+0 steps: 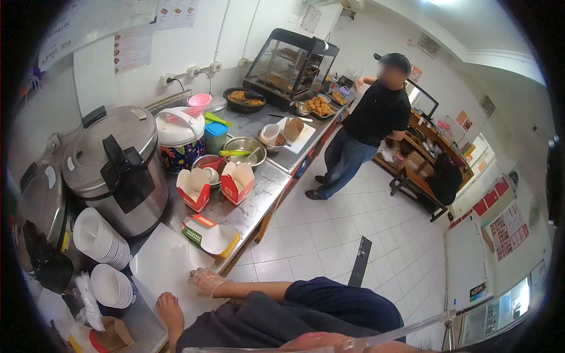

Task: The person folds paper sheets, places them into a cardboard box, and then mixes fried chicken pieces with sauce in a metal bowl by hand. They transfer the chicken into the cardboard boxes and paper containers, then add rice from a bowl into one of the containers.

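A white board lies on the metal counter. Bare, my left hand rests at its near edge, open, fingers pointing forward. My right hand wears a clear plastic glove and lies on the board's right side, open, with nothing visible in it. Just beyond it an orange, green and white carton lies at the counter edge. Two open red takeaway boxes, a left one and a right one, stand behind that carton. Beside my left hand is a stack of white bowls.
A large steel cooker and a taller bowl stack stand at the left. Farther along are a patterned pot, a metal bowl, a fried food tray and a glass display case. A person stands past the counter.
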Available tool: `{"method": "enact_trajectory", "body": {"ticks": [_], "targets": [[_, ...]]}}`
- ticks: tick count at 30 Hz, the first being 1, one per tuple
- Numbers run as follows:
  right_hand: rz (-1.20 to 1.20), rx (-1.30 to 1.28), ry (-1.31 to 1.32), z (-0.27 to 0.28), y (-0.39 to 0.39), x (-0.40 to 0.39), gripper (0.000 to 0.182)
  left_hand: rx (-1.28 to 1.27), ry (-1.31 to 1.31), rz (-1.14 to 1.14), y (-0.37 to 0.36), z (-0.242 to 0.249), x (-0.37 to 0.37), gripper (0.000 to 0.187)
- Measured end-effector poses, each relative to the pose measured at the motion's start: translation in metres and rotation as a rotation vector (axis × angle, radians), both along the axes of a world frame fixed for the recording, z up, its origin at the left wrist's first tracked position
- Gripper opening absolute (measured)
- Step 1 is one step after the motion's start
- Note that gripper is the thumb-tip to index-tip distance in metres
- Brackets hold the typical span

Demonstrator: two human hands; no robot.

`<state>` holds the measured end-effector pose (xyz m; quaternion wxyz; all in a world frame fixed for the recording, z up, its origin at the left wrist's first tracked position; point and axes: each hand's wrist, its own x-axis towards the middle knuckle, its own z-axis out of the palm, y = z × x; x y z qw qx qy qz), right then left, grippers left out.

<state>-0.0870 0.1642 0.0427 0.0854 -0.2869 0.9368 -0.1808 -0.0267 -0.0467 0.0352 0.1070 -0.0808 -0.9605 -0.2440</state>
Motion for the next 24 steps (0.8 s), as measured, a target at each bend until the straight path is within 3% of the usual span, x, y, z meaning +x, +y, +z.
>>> {"method": "enact_trajectory", "body": {"ticks": [2, 4, 5, 7, 8, 10, 14, 16, 19, 23, 24], "targets": [[0.031, 0.000, -0.013, -0.002, 0.003, -0.002, 0.042, -0.002, -0.048, 0.035, -0.008, -0.006, 0.003, 0.023], [-0.059, -0.090, 0.010, -0.014, 0.004, -0.003, 0.042, -0.224, 0.080, 0.471, -0.024, -0.029, 0.014, 0.041], [-0.058, -0.092, 0.011, -0.017, 0.006, -0.001, 0.042, -0.225, 0.082, 0.473, -0.029, -0.033, 0.018, 0.041], [-0.316, -0.119, -0.127, -0.014, 0.010, 0.006, 0.041, -0.217, -0.179, 0.679, -0.034, -0.023, 0.027, 0.058], [-0.311, -0.122, -0.129, -0.024, 0.011, 0.009, 0.041, -0.219, -0.179, 0.685, -0.036, -0.028, 0.027, 0.058], [-0.536, -0.284, -0.188, -0.051, 0.015, 0.017, 0.046, -0.186, -0.203, 0.755, -0.040, -0.037, 0.025, 0.062], [-0.597, -0.296, -0.189, -0.064, 0.009, 0.020, 0.039, -0.035, -0.286, 0.726, -0.045, -0.035, 0.024, 0.062], [-0.656, -0.425, -0.100, -0.069, 0.006, 0.020, 0.033, 0.212, -0.211, 0.687, -0.052, -0.049, 0.023, 0.056], [-0.624, -0.533, -0.012, -0.089, 0.007, 0.014, 0.027, 0.322, -0.287, 0.725, -0.077, -0.086, 0.016, 0.046], [-0.677, -0.519, -0.112, -0.101, 0.007, 0.006, 0.032, 0.408, -0.460, 0.657, -0.101, -0.106, 0.015, 0.037], [-0.675, -0.572, -0.195, -0.098, 0.009, 0.004, 0.034, 0.694, -0.400, 0.613, -0.099, -0.100, 0.016, 0.034]]}}
